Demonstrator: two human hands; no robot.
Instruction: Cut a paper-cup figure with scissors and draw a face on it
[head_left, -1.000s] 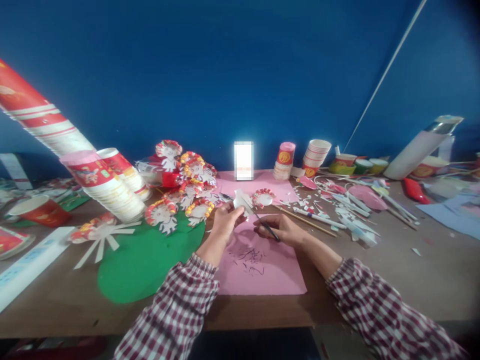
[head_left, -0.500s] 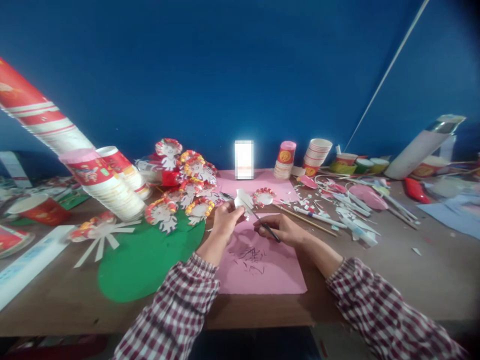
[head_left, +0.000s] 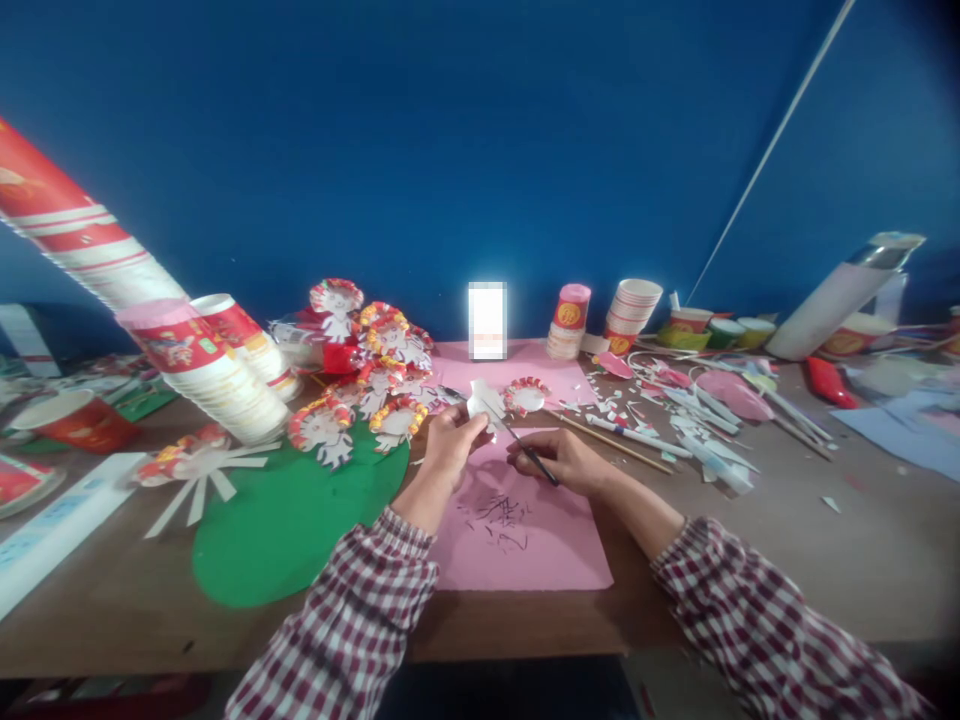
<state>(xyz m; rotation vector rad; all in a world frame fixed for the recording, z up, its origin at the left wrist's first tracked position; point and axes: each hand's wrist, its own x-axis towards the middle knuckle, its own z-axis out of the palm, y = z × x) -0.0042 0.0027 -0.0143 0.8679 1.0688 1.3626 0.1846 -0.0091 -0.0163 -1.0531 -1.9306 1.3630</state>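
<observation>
My left hand (head_left: pixel 452 443) pinches a small white paper cutout (head_left: pixel 486 400) above a pink sheet (head_left: pixel 562 550). In my right hand (head_left: pixel 562 460) is a slim dark pen (head_left: pixel 538 463), slanting up and left with its tip close to the cutout; whether it touches the paper I cannot tell. Black scribbled strokes mark the pink sheet below my hands. Just beyond the cutout lies a round paper piece with a red beaded rim (head_left: pixel 526 396). Several paper figures with red and yellow frilled rims (head_left: pixel 394 420) are piled to the left of my left hand.
A green paper sheet (head_left: pixel 277 540) lies at the left. Leaning paper cup stacks (head_left: pixel 217 385) stand behind it. More cups (head_left: pixel 570 318) stand at the back near the blue wall. A wooden stick (head_left: pixel 615 442), paper scraps (head_left: pixel 637 405) and a red object (head_left: pixel 831 383) lie on the right.
Almost nothing differs. Both hands keep their hold on the cutout and the pen, and the view has shifted very slightly.
</observation>
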